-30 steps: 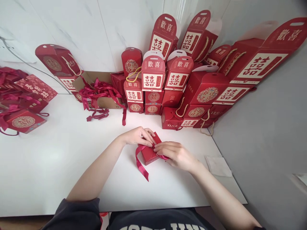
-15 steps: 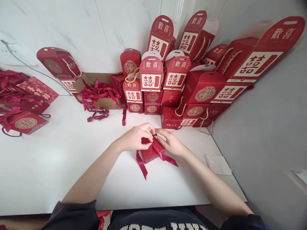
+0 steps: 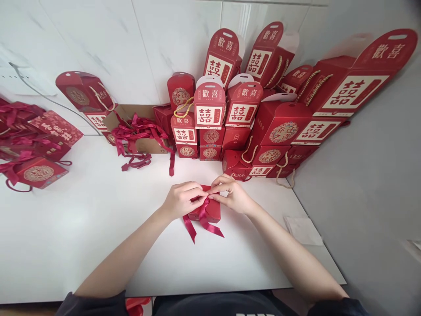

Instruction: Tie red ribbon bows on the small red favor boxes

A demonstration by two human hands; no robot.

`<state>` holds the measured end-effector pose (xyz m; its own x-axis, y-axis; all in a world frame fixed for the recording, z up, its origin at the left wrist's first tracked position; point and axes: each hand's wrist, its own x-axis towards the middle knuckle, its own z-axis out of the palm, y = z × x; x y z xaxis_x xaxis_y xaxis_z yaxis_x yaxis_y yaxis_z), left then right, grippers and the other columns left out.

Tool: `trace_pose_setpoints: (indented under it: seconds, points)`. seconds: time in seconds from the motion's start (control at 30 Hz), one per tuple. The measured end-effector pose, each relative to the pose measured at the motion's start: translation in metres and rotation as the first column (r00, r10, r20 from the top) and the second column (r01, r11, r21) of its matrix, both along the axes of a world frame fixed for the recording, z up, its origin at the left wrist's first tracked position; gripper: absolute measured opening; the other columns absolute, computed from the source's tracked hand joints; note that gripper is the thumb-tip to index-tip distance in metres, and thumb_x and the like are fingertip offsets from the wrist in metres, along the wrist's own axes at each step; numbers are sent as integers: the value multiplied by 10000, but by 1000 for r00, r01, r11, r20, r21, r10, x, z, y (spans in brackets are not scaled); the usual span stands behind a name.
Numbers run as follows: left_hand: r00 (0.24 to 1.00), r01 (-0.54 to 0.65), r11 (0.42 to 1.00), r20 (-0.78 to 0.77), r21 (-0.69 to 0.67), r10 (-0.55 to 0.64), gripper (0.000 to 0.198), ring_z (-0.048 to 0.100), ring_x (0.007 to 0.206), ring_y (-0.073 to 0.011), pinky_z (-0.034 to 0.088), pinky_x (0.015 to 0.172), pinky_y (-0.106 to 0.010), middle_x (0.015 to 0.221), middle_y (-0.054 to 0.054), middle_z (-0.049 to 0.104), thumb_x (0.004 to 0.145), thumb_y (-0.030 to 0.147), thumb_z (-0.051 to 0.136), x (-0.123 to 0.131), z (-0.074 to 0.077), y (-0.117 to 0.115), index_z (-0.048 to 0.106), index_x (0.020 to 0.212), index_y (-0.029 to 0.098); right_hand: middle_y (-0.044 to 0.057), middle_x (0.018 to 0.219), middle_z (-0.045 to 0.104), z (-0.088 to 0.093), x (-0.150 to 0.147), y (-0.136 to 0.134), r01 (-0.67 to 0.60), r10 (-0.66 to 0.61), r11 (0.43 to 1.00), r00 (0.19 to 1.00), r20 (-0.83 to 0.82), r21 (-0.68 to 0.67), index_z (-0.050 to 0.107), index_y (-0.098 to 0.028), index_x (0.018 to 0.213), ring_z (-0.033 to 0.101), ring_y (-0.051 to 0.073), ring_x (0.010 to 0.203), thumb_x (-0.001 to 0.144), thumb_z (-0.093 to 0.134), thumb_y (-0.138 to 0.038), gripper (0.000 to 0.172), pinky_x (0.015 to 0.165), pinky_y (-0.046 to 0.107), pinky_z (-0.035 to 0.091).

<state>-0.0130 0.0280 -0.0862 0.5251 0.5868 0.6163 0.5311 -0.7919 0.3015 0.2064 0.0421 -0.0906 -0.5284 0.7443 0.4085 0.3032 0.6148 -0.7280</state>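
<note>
A small red box (image 3: pixel 214 211) lies on the white table, with a crimson ribbon (image 3: pixel 204 217) at its top whose two tails hang toward the front edge. From the left, my left hand (image 3: pixel 184 199) pinches the ribbon over the box, thumb and index fingertip together. On the opposite side, my right hand (image 3: pixel 233 195) has its thumb and fingertips closed on the ribbon too, close to the left fingertips. The fingers partly cover the knot and the box's top.
Stacked red gift boxes (image 3: pixel 284 127) with rope handles line the back and right. An open cardboard box (image 3: pixel 154 146) of ribbons stands back left, near ribboned boxes (image 3: pixel 41 172) at far left. A white paper (image 3: pixel 304 230) lies at right.
Both hands have drawn their fingertips together at the ribbon. The small box has turned slightly and its ribbon tails have swung to the left. The camera view has shifted a little.
</note>
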Motion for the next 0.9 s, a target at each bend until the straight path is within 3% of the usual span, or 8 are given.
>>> trace_pose_setpoints:
  seconds: [0.2, 0.3, 0.4, 0.5, 0.6, 0.67, 0.8, 0.9]
  points:
    - [994, 47, 998, 100, -31, -44, 70, 675, 709, -110, 548, 659, -216, 800, 2, 732, 818, 155, 647, -1, -4, -1, 687, 819, 213, 31, 894, 661, 4, -5, -3, 3, -12, 993, 997, 78, 120, 722, -234, 896, 589, 183, 868, 869, 657, -214, 73, 889, 388, 392]
    - [988, 51, 999, 148, -19, -48, 79, 681, 703, -107, 555, 652, -204, 784, 6, 734, 803, 129, 656, -1, -4, -2, 685, 810, 203, 19, 898, 672, 10, -5, -3, -26, -8, 968, 991, 136, 249, 686, -229, 898, 599, 173, 842, 865, 622, -172, 91, 983, 421, 361]
    - [986, 60, 998, 157, -21, -56, 89, 676, 692, -105, 556, 650, -206, 767, 7, 728, 801, 111, 650, -1, -5, -3, 677, 797, 196, 22, 932, 687, 18, -3, 0, 42, -96, 934, 986, 135, 355, 645, -227, 939, 605, 181, 868, 867, 563, -131, 145, 1069, 459, 306]
    - [984, 59, 998, 172, -27, -53, 88, 668, 685, -108, 556, 638, -211, 767, -2, 721, 799, 109, 653, -2, -7, -3, 677, 800, 193, 47, 1084, 677, 26, 1, 4, 42, -100, 953, 978, 182, 301, 630, -241, 1016, 584, 228, 1012, 861, 581, -155, 183, 1044, 475, 340]
    - [982, 56, 998, 183, -27, -51, 99, 670, 705, -117, 560, 650, -225, 781, -10, 721, 799, 106, 653, -3, -9, -3, 685, 824, 196, 48, 1241, 617, 27, 1, 7, -111, 60, 974, 968, 244, 200, 651, -257, 979, 532, 257, 1152, 836, 619, -158, 177, 1013, 464, 377]
    - [982, 63, 997, 181, -32, -57, 100, 667, 701, -118, 558, 647, -228, 780, -11, 720, 799, 106, 652, -3, -9, -3, 686, 826, 196, 48, 1242, 611, 27, 0, 9, -160, 119, 972, 967, 226, 170, 645, -242, 895, 522, 254, 1177, 814, 614, -121, 149, 1008, 447, 388]
    - [981, 63, 997, 189, -37, -55, 83, 653, 669, -110, 543, 611, -216, 766, -10, 716, 799, 111, 657, -2, -8, -4, 679, 805, 191, 66, 1165, 629, 29, 0, 12, -75, 46, 983, 984, 171, 165, 578, -222, 865, 546, 256, 1122, 770, 570, -67, 181, 990, 460, 393]
    - [980, 58, 997, 194, -43, -49, 82, 652, 671, -109, 541, 612, -214, 766, -12, 714, 800, 110, 656, -2, -7, -5, 673, 805, 189, 75, 1238, 591, 29, -2, 11, -152, 132, 983, 974, 186, 102, 566, -227, 910, 523, 255, 1177, 769, 581, -85, 201, 1008, 451, 391]
